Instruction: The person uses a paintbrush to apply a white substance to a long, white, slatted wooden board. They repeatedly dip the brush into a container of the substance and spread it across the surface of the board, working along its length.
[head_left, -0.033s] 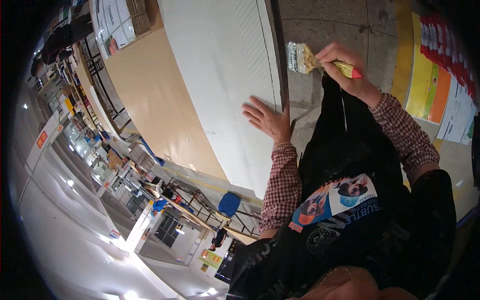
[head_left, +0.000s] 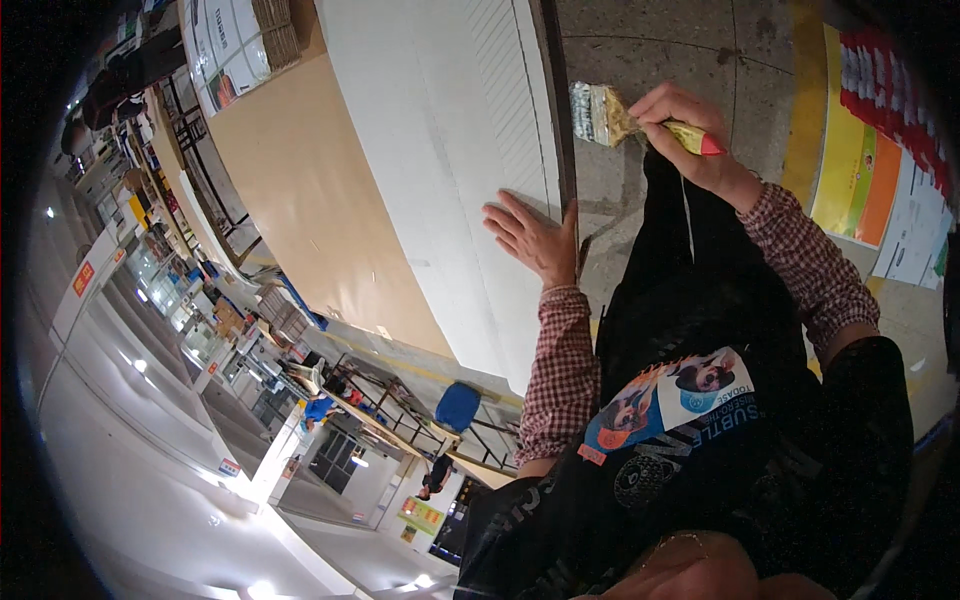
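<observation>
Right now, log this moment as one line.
left hand: spread on white sheet | right hand: gripping brush | bristles: near dark edge strip, contact unclear | brown surface: beside white sheet

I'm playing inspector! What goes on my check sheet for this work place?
Surface: a brown surface with a long white sheet along its right side.
Job's things: a wide brush with whitish bristles, beside the dark edge; whether they touch, I can't tell.
Clutter: a printed bundle at upper left, colourful printed sheets at right.
Hands: left hand on the white sheet, fingers spread; right hand gripping the brush.
Cables: nothing seen.
Surroundings: grey floor, blue chair, a person in blue far off.
</observation>
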